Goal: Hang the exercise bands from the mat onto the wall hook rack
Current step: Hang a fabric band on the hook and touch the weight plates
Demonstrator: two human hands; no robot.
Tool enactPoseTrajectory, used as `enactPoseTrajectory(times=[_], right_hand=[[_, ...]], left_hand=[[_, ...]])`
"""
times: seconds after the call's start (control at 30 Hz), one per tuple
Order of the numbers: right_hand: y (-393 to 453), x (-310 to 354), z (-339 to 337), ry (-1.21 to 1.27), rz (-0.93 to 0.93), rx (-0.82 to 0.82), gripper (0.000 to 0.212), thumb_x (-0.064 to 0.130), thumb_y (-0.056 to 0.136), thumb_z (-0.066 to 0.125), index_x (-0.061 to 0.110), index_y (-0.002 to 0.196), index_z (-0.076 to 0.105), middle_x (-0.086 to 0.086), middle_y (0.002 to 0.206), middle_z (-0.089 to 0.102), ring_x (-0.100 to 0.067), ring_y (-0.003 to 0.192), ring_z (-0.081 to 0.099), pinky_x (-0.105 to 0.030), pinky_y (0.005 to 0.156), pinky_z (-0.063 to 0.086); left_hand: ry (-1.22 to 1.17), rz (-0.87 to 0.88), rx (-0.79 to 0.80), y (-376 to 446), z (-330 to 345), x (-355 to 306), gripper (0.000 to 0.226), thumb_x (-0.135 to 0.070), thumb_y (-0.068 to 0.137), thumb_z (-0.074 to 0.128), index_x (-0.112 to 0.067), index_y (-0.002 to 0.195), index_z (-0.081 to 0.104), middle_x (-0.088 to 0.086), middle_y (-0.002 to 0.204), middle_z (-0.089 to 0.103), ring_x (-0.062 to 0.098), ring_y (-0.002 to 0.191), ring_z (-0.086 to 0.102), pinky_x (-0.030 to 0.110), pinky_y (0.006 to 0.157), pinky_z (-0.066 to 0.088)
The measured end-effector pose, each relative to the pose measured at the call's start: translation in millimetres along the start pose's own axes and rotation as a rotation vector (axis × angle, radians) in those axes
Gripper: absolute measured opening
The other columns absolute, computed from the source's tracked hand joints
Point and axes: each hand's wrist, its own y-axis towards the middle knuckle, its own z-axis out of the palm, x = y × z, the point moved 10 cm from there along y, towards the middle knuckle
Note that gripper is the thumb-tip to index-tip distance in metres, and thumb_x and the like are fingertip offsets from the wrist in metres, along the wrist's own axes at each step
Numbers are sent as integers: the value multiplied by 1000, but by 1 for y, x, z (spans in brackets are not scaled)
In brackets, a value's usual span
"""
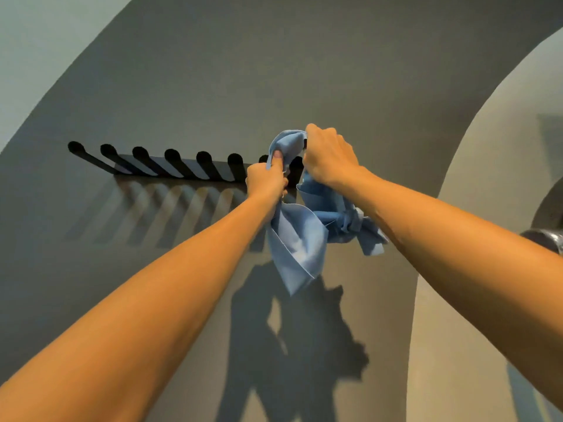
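A light blue exercise band (297,239) hangs in loose folds in front of the grey wall, with a knotted bunch at its lower right. My left hand (266,179) grips one part of it, thumb pressed on the fabric. My right hand (327,155) grips the band's top loop just above the rightmost black peg (295,170) of the wall hook rack (170,166). The loop arches between my two hands over that peg. Whether the band touches the peg is hidden by my hands.
Several bare black pegs of the rack stick out to the left, casting slanted shadows on the wall below. A pale arched opening (487,208) lies to the right. A dark metallic object (545,239) shows at the right edge.
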Motion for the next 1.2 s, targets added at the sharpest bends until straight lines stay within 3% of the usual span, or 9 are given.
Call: enactPoseTrajectory(times=[0.23, 0.4, 0.57, 0.73, 0.8, 0.9, 0.97, 1.07, 1.2], right_hand=[[35, -48, 36, 119, 132, -25, 11, 18, 91, 54, 12, 84, 60, -10, 90, 51, -35, 75, 51, -35, 63, 39], [34, -64, 83, 50, 184, 89, 21, 22, 92, 54, 8, 106, 61, -11, 97, 48, -36, 85, 52, -38, 70, 43], [28, -78, 125, 235, 270, 203, 20, 23, 91, 49, 8, 95, 61, -17, 102, 61, -35, 84, 57, -36, 68, 43], [21, -68, 129, 288, 165, 290, 20, 21, 93, 41, 11, 78, 49, -10, 82, 50, -29, 71, 48, -31, 56, 34], [5, -65, 138, 285, 120, 313, 13, 21, 87, 46, 15, 76, 41, -7, 80, 49, -28, 70, 47, -32, 56, 35], [-25, -62, 149, 299, 68, 322, 23, 31, 83, 49, 16, 99, 42, -8, 100, 49, -28, 88, 47, -41, 76, 42], [-38, -56, 137, 362, 65, 262, 58, 37, 90, 47, 12, 139, 31, -12, 142, 38, -32, 127, 38, -53, 103, 35], [-48, -49, 102, 559, 117, 179, 77, 40, 99, 39, 10, 155, -4, -6, 164, -2, -21, 151, 2, -49, 119, 8], [-63, -21, 65, 645, 9, 138, 74, 51, 101, 31, 10, 156, 2, -4, 165, 1, -17, 151, 0, -44, 121, 8]], left_hand=[[104, 56, -82, 21, -1, 31, 44, -46, 93, 54, -8, 71, 60, 3, 57, 59, 16, 52, 53, 29, 59, 45], [201, -57, -18, 32, 3, 63, 45, -49, 95, 48, -6, 96, 58, 4, 65, 58, 13, 58, 53, 26, 60, 42], [175, -242, 107, 38, 19, 80, 42, -44, 98, 44, -4, 106, 55, 9, 74, 60, 15, 50, 50, 23, 45, 37], [406, -176, 118, 43, 10, 81, 64, -56, 88, 38, -8, 129, 52, 13, 126, 57, 29, 107, 57, 38, 90, 48], [541, -50, 145, 36, 6, 77, 64, -57, 89, 32, -9, 123, 57, 16, 127, 56, 31, 108, 56, 41, 92, 46], [715, 187, 139, 16, -5, 59, 49, -51, 97, 30, -9, 103, 57, 14, 108, 59, 29, 93, 53, 37, 78, 40], [736, 207, 153, 3, -14, 52, 51, -54, 96, 27, -9, 95, 53, 12, 100, 59, 28, 90, 52, 38, 75, 38], [717, 115, 203, -18, -26, 36, 54, -53, 97, 20, -16, 119, 53, 11, 130, 54, 30, 116, 47, 35, 86, 29], [688, 44, 210, -57, -40, 1, 56, -52, 99, 24, -24, 145, 38, 2, 153, 35, 23, 140, 31, 37, 106, 25]])
